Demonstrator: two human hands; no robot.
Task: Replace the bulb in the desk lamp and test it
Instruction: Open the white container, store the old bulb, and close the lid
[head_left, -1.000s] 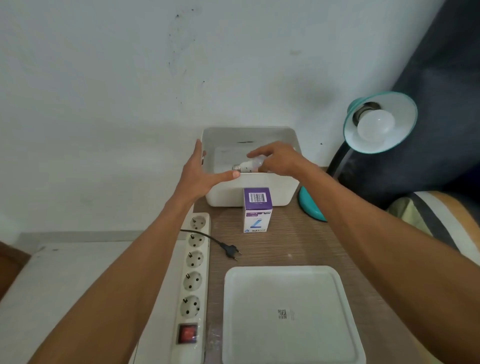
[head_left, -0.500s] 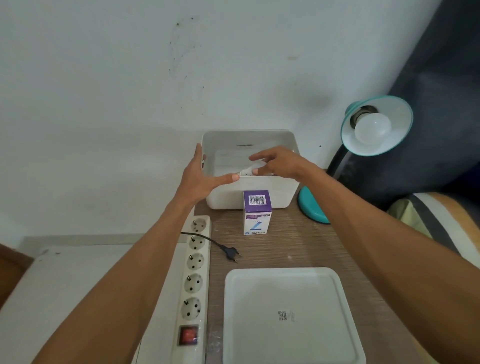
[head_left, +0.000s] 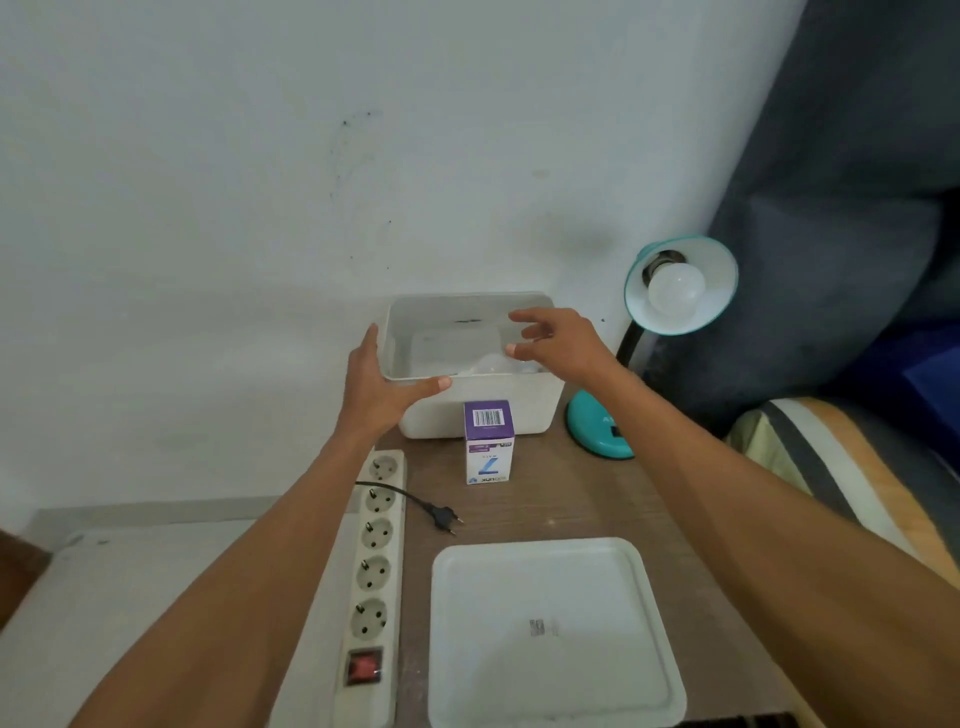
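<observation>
A white bin (head_left: 483, 410) stands against the wall, and a white bulb (head_left: 491, 364) lies on its floor. My left hand (head_left: 382, 387) grips the bin's front left corner, thumb along the front rim. Above the bin's right side hovers my right hand (head_left: 563, 345), fingers spread and holding nothing. The teal desk lamp (head_left: 680, 283) stands to the right with a white bulb (head_left: 675, 293) in its shade, and its base (head_left: 597, 428) rests on the table. A purple and white bulb box (head_left: 488, 441) stands in front of the bin.
A white power strip (head_left: 371, 577) with a red switch lies at the table's left edge. The lamp's black plug (head_left: 444, 517) lies loose beside it. A white lid (head_left: 553, 631) sits near the front edge. A dark sofa with a striped cushion (head_left: 836, 462) is on the right.
My right hand let go of the bulb, which now lies in the bin, and the hand has lifted with its fingers spread. My left hand stayed on the bin's corner.
</observation>
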